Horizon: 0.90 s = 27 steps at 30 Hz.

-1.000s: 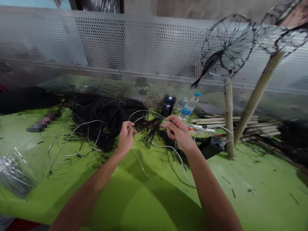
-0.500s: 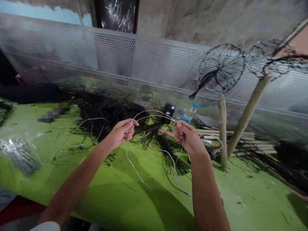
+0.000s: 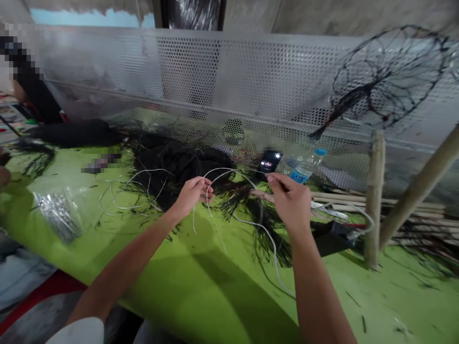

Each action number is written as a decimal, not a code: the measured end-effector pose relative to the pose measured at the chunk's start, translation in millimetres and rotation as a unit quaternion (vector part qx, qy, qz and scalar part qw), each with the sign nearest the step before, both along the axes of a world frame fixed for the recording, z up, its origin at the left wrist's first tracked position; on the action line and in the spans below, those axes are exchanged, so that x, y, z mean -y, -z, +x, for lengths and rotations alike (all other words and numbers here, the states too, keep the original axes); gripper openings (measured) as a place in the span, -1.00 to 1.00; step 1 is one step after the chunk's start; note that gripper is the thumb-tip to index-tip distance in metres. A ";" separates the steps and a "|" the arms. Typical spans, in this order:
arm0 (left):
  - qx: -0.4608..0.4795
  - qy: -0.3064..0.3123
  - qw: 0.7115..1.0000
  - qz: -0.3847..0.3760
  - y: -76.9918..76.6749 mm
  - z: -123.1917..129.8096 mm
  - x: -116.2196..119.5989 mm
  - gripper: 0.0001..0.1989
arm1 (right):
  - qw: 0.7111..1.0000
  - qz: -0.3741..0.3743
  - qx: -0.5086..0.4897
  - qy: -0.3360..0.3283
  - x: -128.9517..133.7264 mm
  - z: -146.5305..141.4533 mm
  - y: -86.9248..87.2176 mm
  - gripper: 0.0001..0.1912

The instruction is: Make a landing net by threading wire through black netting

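A thin, pale wire (image 3: 219,168) arcs between my two hands above the green table. My left hand (image 3: 190,195) pinches it with thumb and forefinger, the other fingers loosely curled, and loose ends hang below. My right hand (image 3: 291,198) grips the wire's other side between thumb and bent forefinger. Behind my hands lies a heap of black netting (image 3: 172,160). Bundled black fibres (image 3: 265,234) lie on the table between my forearms, near a white cord (image 3: 268,239). More loose wire (image 3: 124,207) is spread left of my left hand.
A phone (image 3: 270,162) and a water bottle (image 3: 304,167) stand behind my right hand. Wooden posts (image 3: 375,200) rise at right, near a round net frame (image 3: 389,79). A perforated metal panel (image 3: 193,71) backs the table (image 3: 186,296). A plastic bag (image 3: 59,215) lies left.
My hands have moved farther apart, and the wire loop between them has opened wider. My left fingers have loosened slightly. The view has shifted, so the table's things sit differently in frame.
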<state>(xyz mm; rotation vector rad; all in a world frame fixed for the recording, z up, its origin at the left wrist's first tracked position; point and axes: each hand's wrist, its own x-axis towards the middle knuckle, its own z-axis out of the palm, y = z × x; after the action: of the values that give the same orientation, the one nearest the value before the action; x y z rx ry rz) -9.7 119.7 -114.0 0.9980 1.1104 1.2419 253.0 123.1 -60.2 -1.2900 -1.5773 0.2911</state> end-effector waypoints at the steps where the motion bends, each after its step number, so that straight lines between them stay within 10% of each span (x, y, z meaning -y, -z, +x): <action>1: -0.016 -0.004 1.000 -0.009 5.6 -2.1 -5.4 -0.83 | 0.998 -0.037 -0.039 -0.036 1.3 1.3 -1.6 -0.63; 7: -0.055 -0.028 0.998 0.011 10.5 -4.1 -13.1 -0.74 | 0.952 -0.191 -0.191 -0.141 18.7 9.9 -19.4 -0.59; 14: 0.097 0.222 0.970 0.034 -57.6 2.4 40.8 -0.70 | 0.993 -0.067 -0.063 -0.078 25.5 10.6 -24.3 -0.62; 19: 0.214 0.080 0.966 0.122 -105.0 -2.8 39.2 -0.68 | 0.947 0.237 0.196 0.095 50.0 -8.0 -38.6 -0.63; 23: 0.285 -0.009 0.947 0.148 -125.1 -16.5 33.3 -0.67 | 0.931 0.161 0.306 -0.118 74.4 -34.5 -41.0 -0.66; 27: 0.323 -0.037 0.936 0.135 -130.9 -29.5 35.9 -0.62 | 0.903 0.145 0.390 -0.112 74.7 -55.5 -25.1 -0.70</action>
<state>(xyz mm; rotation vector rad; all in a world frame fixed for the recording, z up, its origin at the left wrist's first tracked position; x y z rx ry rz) -39.2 83.8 16.9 0.6613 0.4713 1.6568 197.5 48.4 -35.1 -1.0326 -2.3438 -0.3695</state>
